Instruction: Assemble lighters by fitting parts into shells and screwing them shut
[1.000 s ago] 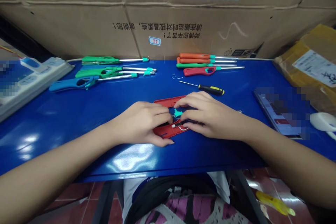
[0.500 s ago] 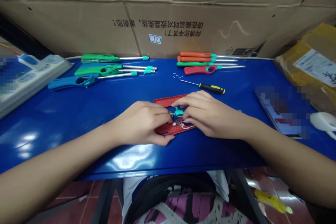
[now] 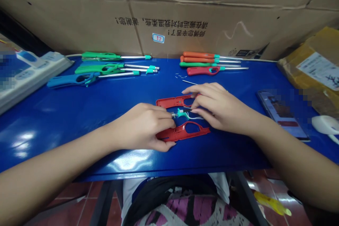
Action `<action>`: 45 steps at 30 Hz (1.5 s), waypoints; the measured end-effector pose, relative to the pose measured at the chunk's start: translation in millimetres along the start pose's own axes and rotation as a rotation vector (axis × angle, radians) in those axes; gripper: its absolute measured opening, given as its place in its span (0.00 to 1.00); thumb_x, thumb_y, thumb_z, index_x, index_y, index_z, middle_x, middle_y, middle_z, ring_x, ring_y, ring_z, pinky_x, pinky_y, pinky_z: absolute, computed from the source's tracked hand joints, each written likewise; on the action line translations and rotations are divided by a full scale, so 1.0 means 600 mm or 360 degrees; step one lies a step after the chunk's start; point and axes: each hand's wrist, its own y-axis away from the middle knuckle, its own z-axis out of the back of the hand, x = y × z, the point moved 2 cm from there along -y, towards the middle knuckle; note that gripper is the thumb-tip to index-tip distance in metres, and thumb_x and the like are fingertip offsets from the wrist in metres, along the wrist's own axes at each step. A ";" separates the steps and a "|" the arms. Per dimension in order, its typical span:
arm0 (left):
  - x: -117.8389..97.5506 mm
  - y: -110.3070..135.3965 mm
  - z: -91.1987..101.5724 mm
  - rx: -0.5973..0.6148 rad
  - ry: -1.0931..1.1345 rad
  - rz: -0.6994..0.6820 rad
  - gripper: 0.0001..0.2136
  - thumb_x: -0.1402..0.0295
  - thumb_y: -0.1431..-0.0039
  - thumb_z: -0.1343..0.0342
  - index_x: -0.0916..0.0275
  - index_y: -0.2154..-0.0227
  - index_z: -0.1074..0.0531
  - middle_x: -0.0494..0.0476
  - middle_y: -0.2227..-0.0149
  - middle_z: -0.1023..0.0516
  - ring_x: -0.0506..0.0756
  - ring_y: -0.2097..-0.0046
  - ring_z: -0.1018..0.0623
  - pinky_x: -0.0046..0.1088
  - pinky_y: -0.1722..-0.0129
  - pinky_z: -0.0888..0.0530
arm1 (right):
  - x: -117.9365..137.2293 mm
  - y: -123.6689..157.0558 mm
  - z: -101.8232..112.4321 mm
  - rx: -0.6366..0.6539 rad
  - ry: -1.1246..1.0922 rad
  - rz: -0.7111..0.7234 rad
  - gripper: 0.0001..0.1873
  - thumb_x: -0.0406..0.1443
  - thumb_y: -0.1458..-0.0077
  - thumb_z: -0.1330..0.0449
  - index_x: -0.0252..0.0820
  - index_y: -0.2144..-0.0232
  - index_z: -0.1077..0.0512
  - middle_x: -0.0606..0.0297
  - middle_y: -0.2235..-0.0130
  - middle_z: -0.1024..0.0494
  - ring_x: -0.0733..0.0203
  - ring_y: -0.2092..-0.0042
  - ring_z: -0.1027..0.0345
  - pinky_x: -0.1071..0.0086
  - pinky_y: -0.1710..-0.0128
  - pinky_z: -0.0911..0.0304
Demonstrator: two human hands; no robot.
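Observation:
My left hand (image 3: 150,125) is closed around the left end of a red lighter shell half (image 3: 185,133), which lies inner side up on the table. My right hand (image 3: 217,107) pinches a small dark piece (image 3: 187,108), mostly covered by the fingers. Between the hands sits a teal trigger (image 3: 182,113) with white wires (image 3: 196,117) running under my right fingers. A small metal fitting (image 3: 173,114) shows beside my left fingertips. Beyond them lies the other red shell half (image 3: 169,102), its right end partly hidden behind my right hand.
Long-necked lighters lie at the back left (image 3: 100,67) and back right (image 3: 202,70). Small white bits (image 3: 180,76) and a screwdriver shaft (image 3: 189,82) lie nearer. A power strip (image 3: 34,72) is left; a phone (image 3: 286,113) and white object (image 3: 325,124) are right. A cardboard box (image 3: 92,24) stands behind.
My right hand has moved up and right, with the dark piece and white wires lifted out of the near shell half. It now covers the screwdriver's handle. My left hand has barely moved.

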 end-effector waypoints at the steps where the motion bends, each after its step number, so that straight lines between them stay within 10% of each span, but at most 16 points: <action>1: 0.000 0.000 -0.001 0.0002 -0.0012 -0.0021 0.12 0.56 0.39 0.39 0.61 0.64 0.22 0.51 0.70 0.21 0.54 0.68 0.23 0.31 0.69 0.32 | -0.005 0.001 -0.001 0.0013 0.0033 -0.0023 0.09 0.34 0.32 0.46 0.40 0.61 0.26 0.53 0.40 0.27 0.47 0.41 0.33 0.53 0.45 0.40; 7: 0.004 -0.001 0.000 -0.0061 -0.0071 -0.0073 0.23 0.44 0.38 0.43 0.62 0.63 0.23 0.54 0.69 0.21 0.55 0.68 0.22 0.30 0.68 0.31 | -0.019 0.002 0.001 0.0060 0.0051 -0.0066 0.11 0.38 0.31 0.46 0.41 0.57 0.24 0.56 0.51 0.20 0.52 0.49 0.27 0.56 0.48 0.39; 14: 0.023 0.000 0.016 -0.0135 -0.0186 0.0153 0.09 0.62 0.31 0.47 0.60 0.60 0.25 0.52 0.62 0.21 0.53 0.62 0.22 0.28 0.65 0.30 | -0.021 0.003 0.005 0.0230 0.0012 -0.0186 0.10 0.42 0.35 0.41 0.42 0.58 0.26 0.62 0.59 0.20 0.56 0.59 0.28 0.62 0.57 0.38; 26: 0.040 0.002 0.010 -0.0065 -0.0158 0.0306 0.07 0.65 0.32 0.46 0.60 0.58 0.26 0.52 0.60 0.21 0.53 0.60 0.21 0.29 0.65 0.29 | -0.016 0.001 -0.008 0.0378 -0.0047 -0.0218 0.10 0.42 0.34 0.42 0.42 0.62 0.29 0.62 0.59 0.25 0.59 0.62 0.32 0.65 0.63 0.38; 40: 0.012 -0.002 0.006 -0.0016 0.0036 -0.0081 0.22 0.45 0.39 0.42 0.61 0.60 0.24 0.57 0.61 0.20 0.57 0.60 0.22 0.33 0.62 0.28 | -0.009 0.005 0.019 0.0098 -0.0059 -0.0083 0.08 0.36 0.34 0.46 0.43 0.66 0.29 0.64 0.64 0.24 0.62 0.65 0.32 0.68 0.64 0.42; 45: 0.011 -0.001 0.003 0.0048 -0.0042 -0.0105 0.15 0.51 0.40 0.40 0.60 0.67 0.26 0.52 0.69 0.23 0.55 0.66 0.26 0.32 0.68 0.33 | -0.001 0.004 0.022 -0.0063 0.0010 -0.0043 0.08 0.36 0.33 0.46 0.44 0.65 0.30 0.65 0.65 0.22 0.62 0.66 0.30 0.67 0.66 0.40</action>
